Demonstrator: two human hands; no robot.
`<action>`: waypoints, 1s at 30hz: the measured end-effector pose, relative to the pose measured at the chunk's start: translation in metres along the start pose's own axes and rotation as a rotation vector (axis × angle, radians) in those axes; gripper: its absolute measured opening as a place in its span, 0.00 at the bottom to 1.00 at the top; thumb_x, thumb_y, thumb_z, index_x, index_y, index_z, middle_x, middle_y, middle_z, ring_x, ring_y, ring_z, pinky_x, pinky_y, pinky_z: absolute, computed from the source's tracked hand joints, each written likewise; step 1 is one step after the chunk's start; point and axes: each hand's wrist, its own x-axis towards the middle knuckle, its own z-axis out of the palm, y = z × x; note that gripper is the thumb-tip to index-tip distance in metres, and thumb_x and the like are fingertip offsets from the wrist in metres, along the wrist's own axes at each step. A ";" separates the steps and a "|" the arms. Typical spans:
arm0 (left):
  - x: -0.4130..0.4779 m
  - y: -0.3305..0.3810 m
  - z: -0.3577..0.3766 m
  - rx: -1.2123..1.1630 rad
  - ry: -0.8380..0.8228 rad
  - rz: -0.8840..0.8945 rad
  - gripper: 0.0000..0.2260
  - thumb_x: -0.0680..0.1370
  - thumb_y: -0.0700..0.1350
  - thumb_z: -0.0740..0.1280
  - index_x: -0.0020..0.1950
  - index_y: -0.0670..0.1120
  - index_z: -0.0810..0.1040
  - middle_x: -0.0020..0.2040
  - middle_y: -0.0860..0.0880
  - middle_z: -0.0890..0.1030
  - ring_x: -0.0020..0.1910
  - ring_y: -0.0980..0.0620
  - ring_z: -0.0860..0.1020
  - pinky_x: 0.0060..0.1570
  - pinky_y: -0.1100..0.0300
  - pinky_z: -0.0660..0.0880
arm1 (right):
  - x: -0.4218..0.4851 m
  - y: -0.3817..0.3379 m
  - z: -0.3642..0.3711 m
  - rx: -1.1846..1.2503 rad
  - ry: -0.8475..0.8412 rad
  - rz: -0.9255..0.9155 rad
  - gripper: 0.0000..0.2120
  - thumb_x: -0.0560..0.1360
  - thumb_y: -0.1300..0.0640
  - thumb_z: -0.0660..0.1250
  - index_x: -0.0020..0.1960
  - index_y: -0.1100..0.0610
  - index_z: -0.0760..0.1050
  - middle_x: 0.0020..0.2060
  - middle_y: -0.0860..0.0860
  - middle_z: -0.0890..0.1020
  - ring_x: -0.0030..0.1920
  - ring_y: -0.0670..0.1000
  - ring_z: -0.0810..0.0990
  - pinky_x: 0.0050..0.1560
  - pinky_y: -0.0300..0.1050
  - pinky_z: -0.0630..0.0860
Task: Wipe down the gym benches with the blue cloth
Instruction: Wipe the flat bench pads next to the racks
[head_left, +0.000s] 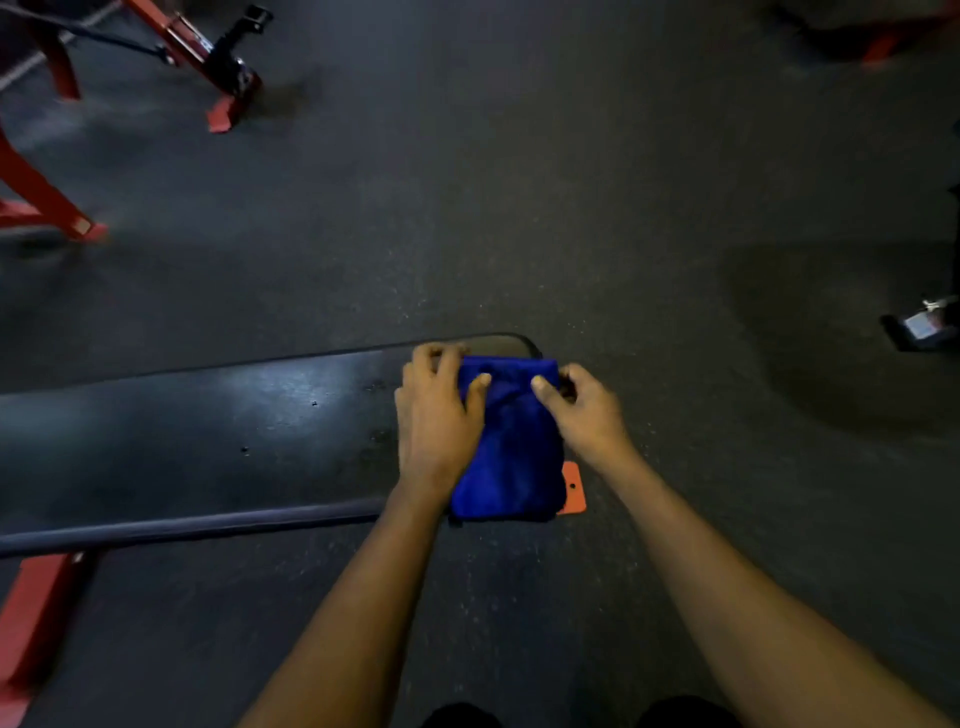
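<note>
A folded blue cloth (511, 447) lies on the right end of a black padded gym bench (208, 441), which runs off to the left. My left hand (439, 415) presses on the cloth's left edge, thumb on top of the fabric. Gripping the cloth's upper right corner is my right hand (584, 413), its thumb laid over the top. Both forearms reach in from the bottom of the view.
A red bench foot (573, 488) pokes out beside the cloth, and another red leg (36, 618) stands at bottom left. Red machine frames (208, 57) occupy the top left. A small metal object (922, 325) sits at the right edge. Dark rubber floor (519, 208) surrounds the bench.
</note>
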 end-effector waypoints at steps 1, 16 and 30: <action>-0.003 -0.002 0.020 0.111 -0.036 0.031 0.19 0.80 0.57 0.61 0.69 0.52 0.72 0.68 0.46 0.70 0.64 0.46 0.71 0.61 0.46 0.71 | 0.013 0.018 0.005 0.017 0.029 -0.004 0.12 0.80 0.47 0.64 0.50 0.55 0.78 0.39 0.48 0.80 0.42 0.48 0.78 0.40 0.40 0.71; 0.002 -0.052 0.090 0.362 -0.161 0.135 0.26 0.79 0.66 0.52 0.76 0.64 0.60 0.80 0.50 0.55 0.78 0.44 0.54 0.77 0.45 0.51 | 0.042 0.121 0.053 0.535 -0.171 0.058 0.13 0.84 0.45 0.52 0.57 0.46 0.74 0.55 0.49 0.82 0.48 0.50 0.80 0.46 0.46 0.77; -0.008 0.002 0.110 0.455 -0.269 -0.034 0.24 0.80 0.64 0.48 0.76 0.71 0.46 0.81 0.52 0.42 0.78 0.39 0.41 0.67 0.25 0.43 | 0.033 0.110 0.063 0.783 0.067 0.049 0.17 0.85 0.58 0.51 0.62 0.58 0.77 0.56 0.54 0.82 0.55 0.52 0.80 0.54 0.43 0.79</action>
